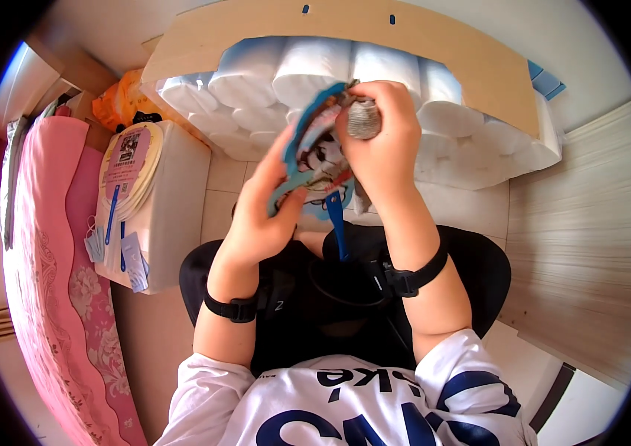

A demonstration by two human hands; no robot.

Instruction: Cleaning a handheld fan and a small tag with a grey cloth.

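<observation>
In front of my lap, a hand fan (321, 160) with a blue rim, a cartoon print and a blue handle is held up at a tilt. My left hand (262, 215) grips its left edge, thumb on the printed face and fingers behind. The blue handle (338, 227) points down toward my knees. My right hand (389, 137) is closed around a grey, ribbed, rounded piece (363, 120), which looks like a wad of cloth or a knob. It sits against the fan's upper right edge; whether they touch I cannot tell.
Ahead stands a large cardboard box (471, 85) packed with white paper rolls (315, 67). At left, a white box (181, 193) bears a stack of round fans (128, 160), more blue handles and a blue packet (134, 260). Pink bedding (40, 223) lies beyond; a wooden panel (575, 238) stands right.
</observation>
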